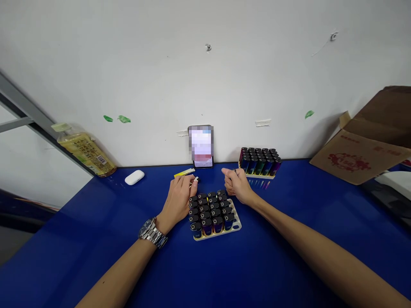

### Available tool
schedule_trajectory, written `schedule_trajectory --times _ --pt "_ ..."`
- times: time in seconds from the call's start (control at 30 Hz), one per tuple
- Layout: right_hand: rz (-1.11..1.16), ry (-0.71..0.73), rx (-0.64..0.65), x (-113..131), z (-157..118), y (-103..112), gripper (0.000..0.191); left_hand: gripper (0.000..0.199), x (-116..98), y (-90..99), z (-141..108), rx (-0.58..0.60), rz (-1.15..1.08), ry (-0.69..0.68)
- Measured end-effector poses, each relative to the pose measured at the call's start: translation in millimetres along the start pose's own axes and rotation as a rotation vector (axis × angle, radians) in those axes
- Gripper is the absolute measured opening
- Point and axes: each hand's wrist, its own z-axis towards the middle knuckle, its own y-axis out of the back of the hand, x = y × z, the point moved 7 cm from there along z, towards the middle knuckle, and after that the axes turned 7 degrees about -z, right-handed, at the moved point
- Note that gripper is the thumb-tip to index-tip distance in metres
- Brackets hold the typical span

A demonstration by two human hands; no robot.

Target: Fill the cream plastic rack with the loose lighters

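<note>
My left hand [180, 196] rests at the left rear of a pale tray [238, 216] of lighters [207, 226]. Its fingers are pinched around a small white and black piece [196, 179] that is too small to name. The lighters stand upright in rows, with black tops and dark shiny bodies. Open holes show along the tray's right side. Behind the tray's right rear corner, my right hand [238, 186] is closed in a fist, thumb side up. A small dark bit shows by its thumb, but the rest of what it holds is hidden.
A second holder of colourful lighters [260, 162] stands near the wall. A phone [203, 147] leans there, with a yellow and white strip [184, 173] before it. Leftward are a white case [134, 177] and a yellow bottle [85, 149]; a cardboard box [356, 149] sits right on the blue table [250, 265].
</note>
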Motion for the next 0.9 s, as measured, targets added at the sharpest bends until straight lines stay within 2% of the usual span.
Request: schedule_trajectory --times 0.57,0.9 --pt "-0.012 0.038 -0.006 -0.3 1.3 0.1 0.038 0.027 -0.2 0.6 0.0 -0.006 0.010 0.009" --pt "0.012 0.056 -0.009 0.0 0.9 -0.3 0.043 0.017 2.9 -2.2 -0.9 -0.038 0.094 -0.009"
